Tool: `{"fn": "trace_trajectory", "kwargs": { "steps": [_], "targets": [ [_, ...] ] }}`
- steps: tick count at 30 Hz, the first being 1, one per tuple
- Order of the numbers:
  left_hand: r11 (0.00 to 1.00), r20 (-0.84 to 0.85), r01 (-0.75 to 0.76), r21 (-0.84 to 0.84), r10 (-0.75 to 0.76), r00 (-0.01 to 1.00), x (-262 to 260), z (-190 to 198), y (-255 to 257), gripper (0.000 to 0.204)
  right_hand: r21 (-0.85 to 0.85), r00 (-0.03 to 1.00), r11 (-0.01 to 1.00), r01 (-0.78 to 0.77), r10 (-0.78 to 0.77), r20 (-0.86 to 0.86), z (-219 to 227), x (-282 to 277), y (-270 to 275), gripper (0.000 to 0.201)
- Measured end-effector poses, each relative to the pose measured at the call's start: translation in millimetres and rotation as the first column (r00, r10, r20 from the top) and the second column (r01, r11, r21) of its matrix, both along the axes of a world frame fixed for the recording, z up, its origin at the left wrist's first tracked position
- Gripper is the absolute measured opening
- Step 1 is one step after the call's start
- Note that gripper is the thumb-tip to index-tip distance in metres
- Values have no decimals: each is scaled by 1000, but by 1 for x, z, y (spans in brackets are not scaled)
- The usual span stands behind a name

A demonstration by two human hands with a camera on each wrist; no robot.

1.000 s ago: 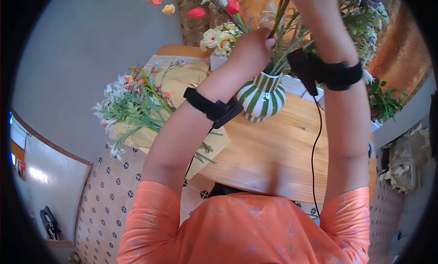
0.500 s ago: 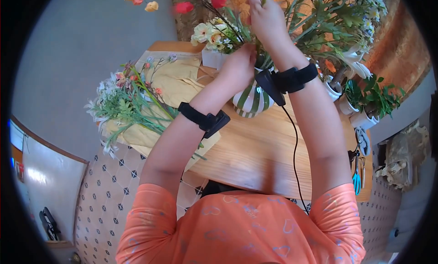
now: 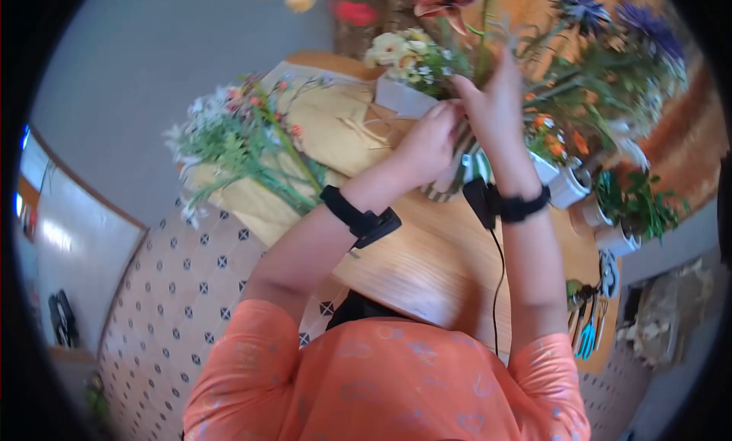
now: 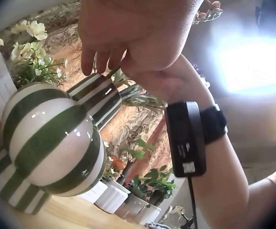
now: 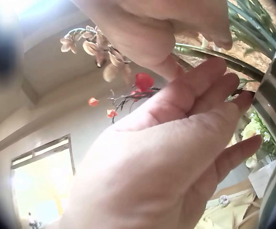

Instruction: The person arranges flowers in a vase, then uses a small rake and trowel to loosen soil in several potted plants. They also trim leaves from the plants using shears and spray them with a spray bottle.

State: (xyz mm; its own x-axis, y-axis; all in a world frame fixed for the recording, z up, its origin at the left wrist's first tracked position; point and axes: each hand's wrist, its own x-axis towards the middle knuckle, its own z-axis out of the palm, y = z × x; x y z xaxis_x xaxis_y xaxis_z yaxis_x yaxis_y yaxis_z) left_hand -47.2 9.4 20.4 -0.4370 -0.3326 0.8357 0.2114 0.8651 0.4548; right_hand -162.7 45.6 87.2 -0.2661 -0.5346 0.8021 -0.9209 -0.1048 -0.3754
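My left hand [image 3: 427, 145] is at the mouth of a green-and-white striped vase [image 4: 56, 138], its curled fingers pinching flower stems there. A green stem [image 5: 245, 63] runs into the vase between my two hands. Just above and to the right, my right hand [image 3: 497, 109] is raised with straightened fingers and the thumb held apart. A dark red lily [image 3: 448, 5] rises above the hands, and blurred red blossoms [image 3: 355, 13] stand to its left. In the head view the hands cover most of the vase's neck.
Cut flowers [image 3: 236, 128] lie on beige wrapping [image 3: 328, 136] at the left. Cream flowers in a white box [image 3: 404, 96] stand behind. At the right are purple flowers [image 3: 583, 10], potted plants [image 3: 637, 205] and scissors with blue handles [image 3: 586, 340] on the wooden table [image 3: 427, 266].
My right hand came down from high up beside the stems to near the vase mouth, and its fingers straightened. My left hand moved lower along the stems. The head view turned to the right.
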Motion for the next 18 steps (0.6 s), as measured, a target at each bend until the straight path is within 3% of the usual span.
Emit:
{"fn": "trace_trajectory", "kwargs": {
  "steps": [2,4,6,8,10,11,12,13,15,16,18],
  "targets": [
    [991,45,19,136,-25,999,16,-10,2,44,-180,997,983,18,-32,-73,-1,29,32,72],
    [972,124,-78,222,51,991,36,-26,-1,41,-265,983,953,-151,173,63,-11,49,49,63],
    [907,167,-219,360,169,971,50,-52,-9,36,-172,941,941,-292,315,123,-25,65,57,59],
    [880,157,-260,398,214,964,74,-76,-19,32,-128,919,924,-361,375,119,-46,78,52,52],
    [740,259,-397,542,302,917,103,-90,-22,31,264,887,855,-446,384,255,-75,91,43,47],
    [739,264,-399,543,301,916,115,-97,-25,31,343,891,823,-453,411,192,-90,98,37,44],
    [669,223,-414,618,355,908,126,-103,-27,29,419,888,787,-453,442,129,-104,106,32,41],
    [593,186,-418,688,413,892,136,-109,-29,27,418,887,786,-455,442,134,-118,115,27,41],
    [558,221,-432,708,405,887,154,-117,-33,29,534,847,660,-528,454,277,-139,133,18,39],
    [525,251,-444,726,398,882,160,-115,-33,31,529,844,660,-533,460,277,-142,139,14,39],
    [502,223,-421,756,407,886,166,-113,-28,31,765,885,473,-437,378,272,-146,149,8,37]
  ]
}}
